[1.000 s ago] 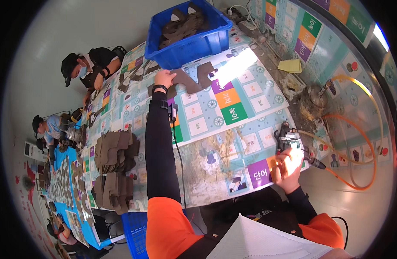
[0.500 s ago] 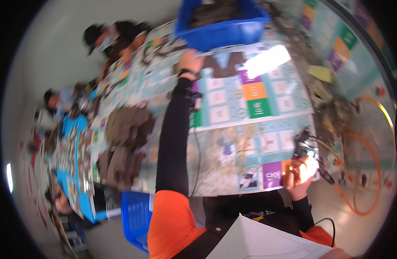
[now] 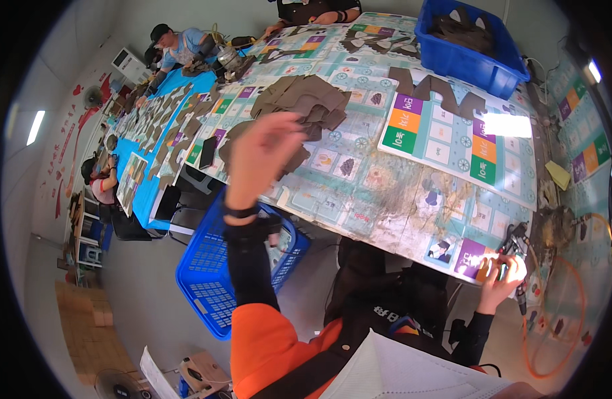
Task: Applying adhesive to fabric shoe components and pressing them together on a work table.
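Observation:
My left hand (image 3: 262,159) hovers above a loose stack of flat brown cut pieces (image 3: 243,149) near the table's edge. Its fingers look apart and hold nothing visible, though they are slightly blurred. A bigger heap of brown pieces (image 3: 306,100) lies just beyond it. At the right front corner, my right hand (image 3: 502,279) is closed around a black hand tool (image 3: 516,236). An orange hose runs close beside this tool; the fingers hide part of its body. Farther back, brown pieces (image 3: 429,90) lie in a zigzag row on a printed sheet (image 3: 439,143).
A blue bin (image 3: 475,66) holding brown pieces stands at the far right. Below the table's near edge is a blue basket (image 3: 213,266). The orange hose (image 3: 575,319) loops at right. Several people work around the far and left tables; a dark phone (image 3: 208,152) lies near the edge.
My left hand has left the zigzag row and come back toward the near brown stack. The view has swung left. My right hand stays at the corner with the black tool.

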`<state>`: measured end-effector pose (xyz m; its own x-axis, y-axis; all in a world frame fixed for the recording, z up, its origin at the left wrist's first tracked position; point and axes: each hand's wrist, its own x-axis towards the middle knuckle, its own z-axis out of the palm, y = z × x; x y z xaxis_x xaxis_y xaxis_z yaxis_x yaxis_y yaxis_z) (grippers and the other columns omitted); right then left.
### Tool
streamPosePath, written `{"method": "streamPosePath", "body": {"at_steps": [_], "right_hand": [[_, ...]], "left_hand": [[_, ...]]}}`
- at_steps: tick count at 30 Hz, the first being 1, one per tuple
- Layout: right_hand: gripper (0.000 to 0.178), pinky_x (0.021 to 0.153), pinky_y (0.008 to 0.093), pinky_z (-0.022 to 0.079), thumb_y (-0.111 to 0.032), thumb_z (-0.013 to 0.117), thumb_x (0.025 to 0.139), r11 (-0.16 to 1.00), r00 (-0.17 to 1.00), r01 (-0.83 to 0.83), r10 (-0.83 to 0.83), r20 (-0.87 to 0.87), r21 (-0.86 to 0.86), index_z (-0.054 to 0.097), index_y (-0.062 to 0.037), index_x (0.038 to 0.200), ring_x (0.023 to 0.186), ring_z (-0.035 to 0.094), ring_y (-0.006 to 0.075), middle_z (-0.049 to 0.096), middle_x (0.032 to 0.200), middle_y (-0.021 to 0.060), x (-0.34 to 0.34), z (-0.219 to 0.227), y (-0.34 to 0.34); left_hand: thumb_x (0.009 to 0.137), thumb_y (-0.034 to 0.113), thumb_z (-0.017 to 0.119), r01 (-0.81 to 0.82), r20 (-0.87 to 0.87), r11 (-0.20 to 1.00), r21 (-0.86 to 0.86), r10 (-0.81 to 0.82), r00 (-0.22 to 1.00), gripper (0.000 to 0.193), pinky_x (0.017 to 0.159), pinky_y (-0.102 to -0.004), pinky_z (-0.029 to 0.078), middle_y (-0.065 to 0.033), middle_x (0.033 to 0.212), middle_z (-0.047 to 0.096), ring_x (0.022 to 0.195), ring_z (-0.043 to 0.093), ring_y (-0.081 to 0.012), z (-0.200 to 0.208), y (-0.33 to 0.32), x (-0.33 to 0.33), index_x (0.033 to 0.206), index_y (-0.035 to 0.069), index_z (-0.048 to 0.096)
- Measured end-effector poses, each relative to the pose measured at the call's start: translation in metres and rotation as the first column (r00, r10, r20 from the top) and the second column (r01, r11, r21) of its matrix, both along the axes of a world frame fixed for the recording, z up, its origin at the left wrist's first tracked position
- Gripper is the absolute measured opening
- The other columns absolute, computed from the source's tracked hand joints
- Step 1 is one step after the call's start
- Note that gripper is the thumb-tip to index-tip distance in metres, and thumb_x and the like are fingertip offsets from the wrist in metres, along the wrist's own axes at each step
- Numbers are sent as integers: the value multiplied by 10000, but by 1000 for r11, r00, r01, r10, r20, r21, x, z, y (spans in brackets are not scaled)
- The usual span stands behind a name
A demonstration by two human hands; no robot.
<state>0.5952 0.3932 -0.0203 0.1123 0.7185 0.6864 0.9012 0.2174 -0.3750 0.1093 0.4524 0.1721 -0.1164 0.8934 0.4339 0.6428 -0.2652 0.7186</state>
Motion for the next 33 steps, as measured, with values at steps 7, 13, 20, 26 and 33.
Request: {"method": "streamPosePath", "body": {"at_steps": [7, 13, 20, 26, 33], "right_hand": [[239, 909, 361, 420, 27, 537, 769, 973, 889, -219, 230, -397, 74, 579, 18, 1004, 985, 558, 261, 586, 1024, 127, -64, 44, 28], [205, 773, 324, 487, -41, 606, 829, 665, 607, -745, 644, -465, -52, 612, -25, 1034, 878, 623, 180, 642, 914, 89, -224, 134, 101], [156, 742, 283, 484, -88, 600, 891, 398, 448, -888, 632, -632, -231, 632, -39, 1036, 884, 628, 139, 663, 948, 52, -298, 116, 119], [162, 700, 334, 507, -96, 602, 850, 383, 481, -875, 621, -619, -297, 634, -18, 988, 823, 645, 209, 667, 908, 115, -286, 90, 92], [156, 698, 353, 516, -73, 597, 824, 453, 532, -843, 620, -577, -291, 639, -27, 968, 824, 658, 253, 662, 904, 122, -249, 73, 74]], "left_hand": [[836, 224, 746, -514, -198, 857, 16, 507, 839, 396, 737, -294, 514, -118, 932, 697, 788, 642, -151, -28, -49, -170, 1133, -13, 633], [753, 512, 762, -457, -638, 885, 91, 404, 655, 642, 805, -418, 519, -224, 1010, 677, 931, 652, -362, -71, -7, -172, 1016, -64, 657], [620, 606, 803, -567, -626, 786, -246, 318, 712, 671, 793, -463, 487, -214, 975, 658, 970, 611, -358, -55, 26, -169, 822, -19, 666], [616, 590, 812, -591, -643, 787, -180, 360, 675, 704, 902, -449, 448, -225, 1059, 651, 1068, 586, -363, -58, 16, -165, 891, -41, 664], [660, 665, 713, -643, -946, 733, 221, 321, 40, 651, 799, -393, 516, -130, 893, 688, 956, 648, -292, -70, 37, -142, 852, 44, 705]]}}
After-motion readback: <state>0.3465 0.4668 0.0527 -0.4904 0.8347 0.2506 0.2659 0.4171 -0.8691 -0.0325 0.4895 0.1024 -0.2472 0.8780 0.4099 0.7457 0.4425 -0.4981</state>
